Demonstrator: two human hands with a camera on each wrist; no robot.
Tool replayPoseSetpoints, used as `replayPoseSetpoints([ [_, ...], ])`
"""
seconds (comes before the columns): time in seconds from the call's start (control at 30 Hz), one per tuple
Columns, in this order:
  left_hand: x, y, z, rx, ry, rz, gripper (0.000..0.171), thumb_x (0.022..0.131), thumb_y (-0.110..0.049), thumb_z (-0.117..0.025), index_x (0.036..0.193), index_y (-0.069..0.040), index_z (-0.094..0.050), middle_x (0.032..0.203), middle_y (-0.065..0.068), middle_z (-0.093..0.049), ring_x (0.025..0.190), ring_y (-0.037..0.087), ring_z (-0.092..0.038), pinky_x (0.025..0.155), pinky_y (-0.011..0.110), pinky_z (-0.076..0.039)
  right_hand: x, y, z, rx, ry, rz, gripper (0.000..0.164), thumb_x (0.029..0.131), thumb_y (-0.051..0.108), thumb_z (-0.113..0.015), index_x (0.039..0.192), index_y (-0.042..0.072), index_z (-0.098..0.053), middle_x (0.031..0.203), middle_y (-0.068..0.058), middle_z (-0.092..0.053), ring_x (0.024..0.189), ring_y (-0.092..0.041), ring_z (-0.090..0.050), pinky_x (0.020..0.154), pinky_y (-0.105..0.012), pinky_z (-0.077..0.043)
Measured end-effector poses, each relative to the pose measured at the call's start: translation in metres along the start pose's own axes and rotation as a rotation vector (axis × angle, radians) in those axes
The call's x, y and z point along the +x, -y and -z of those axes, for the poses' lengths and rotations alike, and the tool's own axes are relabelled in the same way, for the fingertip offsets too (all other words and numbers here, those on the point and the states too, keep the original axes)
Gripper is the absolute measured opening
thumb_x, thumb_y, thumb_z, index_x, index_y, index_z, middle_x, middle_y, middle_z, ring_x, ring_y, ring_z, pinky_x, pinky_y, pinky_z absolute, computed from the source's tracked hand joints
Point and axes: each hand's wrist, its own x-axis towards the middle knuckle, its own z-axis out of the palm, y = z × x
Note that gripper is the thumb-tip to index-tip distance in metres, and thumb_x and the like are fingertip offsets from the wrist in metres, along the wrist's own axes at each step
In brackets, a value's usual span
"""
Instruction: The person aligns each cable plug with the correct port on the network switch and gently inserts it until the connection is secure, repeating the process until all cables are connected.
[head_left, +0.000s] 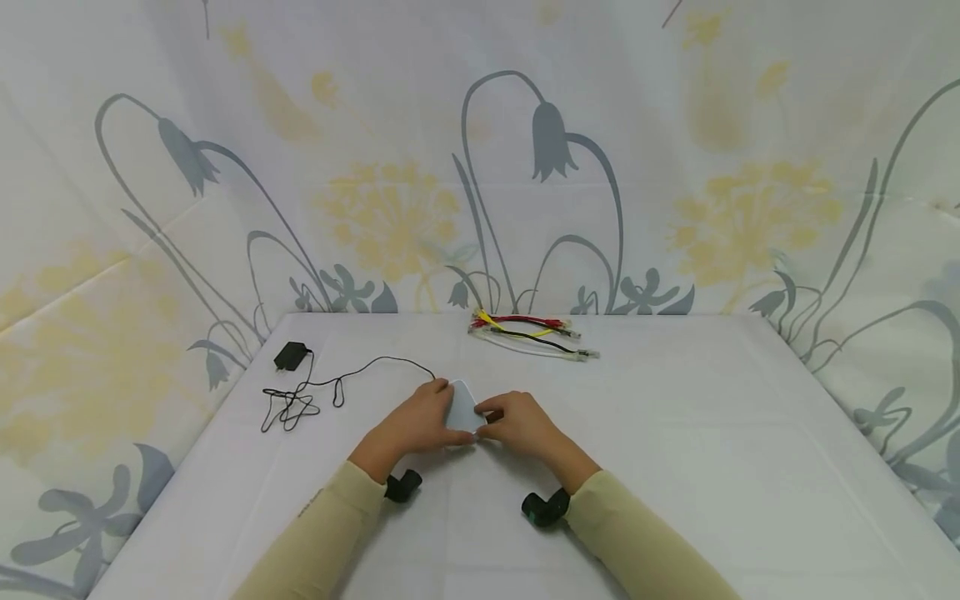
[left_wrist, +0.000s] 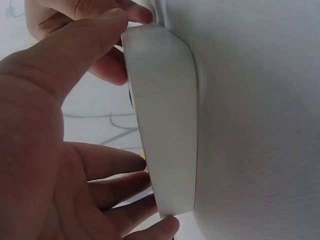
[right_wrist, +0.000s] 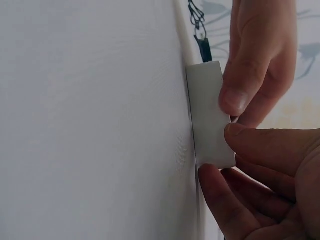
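Note:
A small, flat white box-shaped device (head_left: 462, 408) lies on the white table (head_left: 675, 433) between the two hands. My left hand (head_left: 416, 425) holds it from the left, thumb along the near edge and fingers at the far side. At its right end, my right hand (head_left: 519, 425) pinches the corner with curled fingers. The right wrist view shows the device's blank side wall (right_wrist: 206, 110) low against the cloth, with the right thumb and a finger touching its end. A thin black cable (head_left: 386, 358) runs to the far side by the left fingers; its end is hidden.
A black power adapter (head_left: 291, 356) sits at the left, its cable loosely tangled beside it. Several short network cables (head_left: 525, 329), red, yellow, black and white with clear plugs, lie at the back middle. A flower-patterned cloth (head_left: 547, 208) hangs behind the table.

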Motion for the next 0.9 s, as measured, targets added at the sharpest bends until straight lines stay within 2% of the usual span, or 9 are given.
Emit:
replayPoseSetpoints([
  [0.23, 0.006, 0.011, 0.006, -0.029, 0.037, -0.010, 0.092, 0.080, -0.043, -0.075, 0.147, 0.004, -0.035, 0.155, 0.021, -0.029, 0.142, 0.035, -0.033, 0.110, 0.046, -0.038, 0.010, 0.009, -0.007, 0.073, -0.008, -0.010, 0.040, 0.082, 0.021, -0.076, 0.119, 0.009, -0.070, 0.114, -0.004, -0.071, 0.096, -0.017, -0.069, 0.073, -0.028, -0.054],
  [0.43, 0.012, 0.024, 0.007, -0.047, 0.022, -0.033, 0.096, 0.075, -0.042, -0.079, 0.148, 0.002, -0.034, 0.157, 0.021, -0.027, 0.144, 0.035, -0.030, 0.110, 0.045, -0.038, 0.021, 0.013, -0.019, 0.185, -0.043, -0.047, 0.045, 0.079, 0.019, -0.077, 0.121, 0.006, -0.068, 0.115, -0.007, -0.071, 0.095, -0.016, -0.070, 0.073, -0.028, -0.054],
  [0.7, 0.021, 0.037, 0.013, -0.096, 0.050, -0.004, 0.104, 0.072, -0.037, -0.083, 0.151, 0.002, -0.028, 0.159, 0.020, -0.021, 0.149, 0.037, -0.015, 0.116, 0.047, -0.028, 0.035, 0.021, -0.032, 0.282, -0.098, -0.079, 0.050, 0.076, 0.018, -0.078, 0.122, 0.004, -0.067, 0.111, -0.010, -0.072, 0.097, -0.019, -0.070, 0.077, -0.030, -0.055],
  [0.9, 0.027, 0.051, 0.016, -0.108, 0.090, -0.016, 0.108, 0.072, -0.034, -0.084, 0.153, 0.000, -0.022, 0.162, 0.017, -0.017, 0.151, 0.036, -0.007, 0.118, 0.050, -0.022, 0.046, 0.025, -0.040, 0.325, -0.126, -0.088, 0.056, 0.076, 0.016, -0.079, 0.127, 0.003, -0.063, 0.113, -0.011, -0.071, 0.103, -0.022, -0.068, 0.081, -0.032, -0.055],
])
